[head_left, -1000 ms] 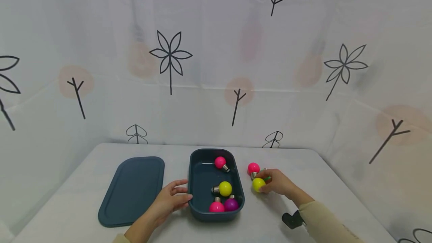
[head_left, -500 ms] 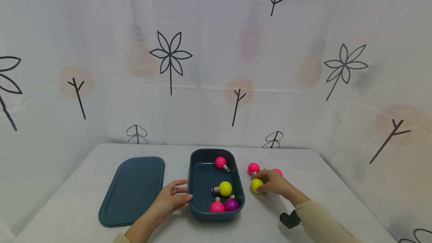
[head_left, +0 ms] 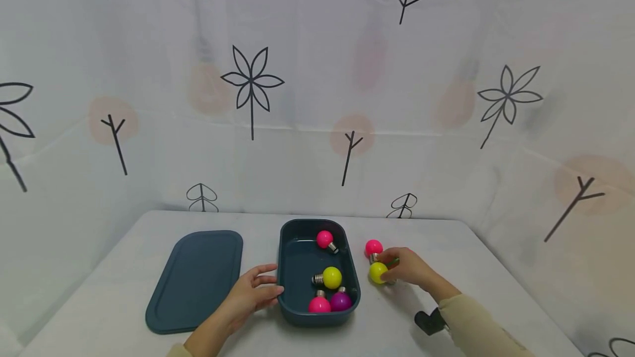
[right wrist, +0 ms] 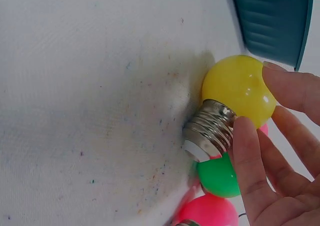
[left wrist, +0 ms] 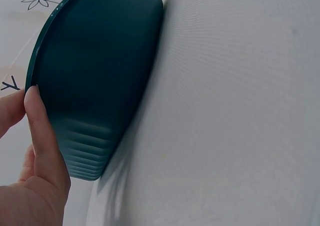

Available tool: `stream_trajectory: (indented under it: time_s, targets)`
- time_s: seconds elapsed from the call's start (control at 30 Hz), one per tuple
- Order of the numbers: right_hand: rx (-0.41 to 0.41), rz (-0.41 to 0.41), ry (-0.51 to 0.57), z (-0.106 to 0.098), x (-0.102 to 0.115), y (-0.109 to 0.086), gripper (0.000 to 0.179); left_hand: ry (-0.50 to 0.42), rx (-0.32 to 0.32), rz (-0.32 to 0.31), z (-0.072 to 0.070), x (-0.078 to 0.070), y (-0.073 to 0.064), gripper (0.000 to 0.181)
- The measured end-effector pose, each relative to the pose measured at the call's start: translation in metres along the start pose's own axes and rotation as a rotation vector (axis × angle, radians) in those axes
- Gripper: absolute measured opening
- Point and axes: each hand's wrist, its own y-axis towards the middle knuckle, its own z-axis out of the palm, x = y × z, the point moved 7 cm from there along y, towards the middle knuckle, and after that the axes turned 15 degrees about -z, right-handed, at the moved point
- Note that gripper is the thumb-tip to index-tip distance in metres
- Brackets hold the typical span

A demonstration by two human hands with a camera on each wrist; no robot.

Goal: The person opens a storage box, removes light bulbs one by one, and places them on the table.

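My right hand (head_left: pixel 407 269) pinches a yellow light bulb (head_left: pixel 378 272) by its globe, right of the box. In the right wrist view, the thumb lies on the yellow globe (right wrist: pixel 235 80) and a fingertip is right at the metal screw base (right wrist: pixel 212 128). Beyond it are a green bulb (right wrist: pixel 220 176) and a pink bulb (right wrist: pixel 210 211); another pink bulb (head_left: pixel 373 248) shows behind the hand in the head view. My left hand (head_left: pixel 250 293) touches the left rim of a dark blue box (head_left: pixel 317 319) with thumb and fingertips, fingers fairly straight.
Inside the box lie two pink bulbs (head_left: pixel 324 238), a yellow bulb (head_left: pixel 332 277) and a purple bulb (head_left: pixel 340 301). A flat dark blue lid (head_left: pixel 195 280) rests on the white table at left. A black piece (head_left: pixel 429 322) sits at the right sleeve. Patterned white cloth hangs behind.
My right hand shifts slightly left and then back right with the yellow bulb. A pink bulb seen behind it half a second ago is now hidden. The left hand stays put.
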Motion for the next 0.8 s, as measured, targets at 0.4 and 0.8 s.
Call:
stream_trajectory:
  time_s: [0.4,0.8]
  targets:
    - [-0.012,-0.014,-0.001,-0.012,-0.003,0.001,0.038,0.006,-0.006,-0.001,0.0,-0.001,0.0,0.066]
    - [-0.006,-0.064,0.026,-0.023,0.009,0.002,0.042,0.006,-0.001,0.019,-0.001,0.001,0.001,0.068]
